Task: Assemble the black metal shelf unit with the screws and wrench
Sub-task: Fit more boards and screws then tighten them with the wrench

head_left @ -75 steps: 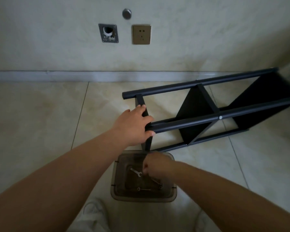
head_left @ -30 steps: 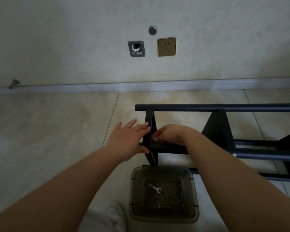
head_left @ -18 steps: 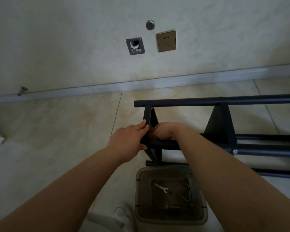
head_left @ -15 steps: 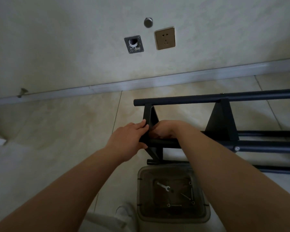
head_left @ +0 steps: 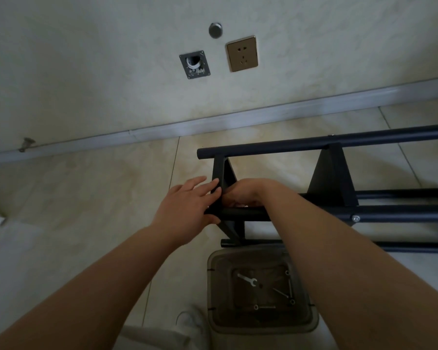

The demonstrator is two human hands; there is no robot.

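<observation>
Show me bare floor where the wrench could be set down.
Bare tile lies left of the left hand, between the baseboard and the bin. Crowded: the shelf frame to the right, where both hands meet.

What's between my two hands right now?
In the head view, the shelf's upright end bar stands between the left hand and right hand.

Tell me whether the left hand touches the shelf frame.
Touching: the head view shows the left hand with fingers laid on the shelf frame.
</observation>
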